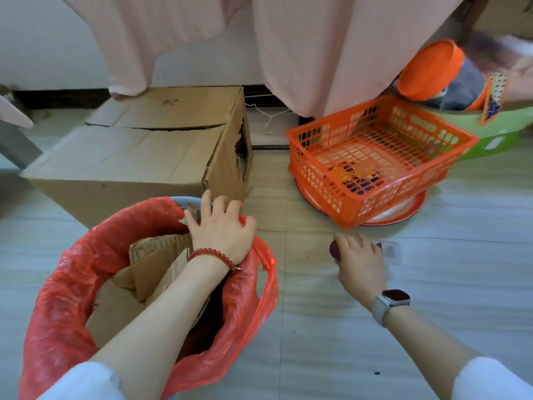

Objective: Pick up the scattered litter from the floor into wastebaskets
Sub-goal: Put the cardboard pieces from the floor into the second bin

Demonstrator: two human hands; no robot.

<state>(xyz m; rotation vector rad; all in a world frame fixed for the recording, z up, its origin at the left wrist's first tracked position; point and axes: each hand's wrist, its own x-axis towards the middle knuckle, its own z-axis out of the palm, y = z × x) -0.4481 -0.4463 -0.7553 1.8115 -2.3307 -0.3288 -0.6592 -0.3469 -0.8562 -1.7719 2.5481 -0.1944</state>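
A wastebasket lined with a red plastic bag (72, 272) stands at lower left, with cardboard scraps (150, 261) inside. My left hand (222, 226) rests on its far rim, fingers curled over the bag's edge. To the right, my right hand (360, 264) is down on the floor, closed around a clear plastic bottle (389, 251) with a dark red cap (334, 251). The bottle lies flat on the tiles and is blurred.
A large cardboard box (138, 151) sits behind the wastebasket. An orange mesh basket (375, 157) rests on a round plate at right, with a green tub (490, 125) and an orange lid (429, 70) behind it. Pink cloth (317, 53) hangs above. Bare tile floor lies in front.
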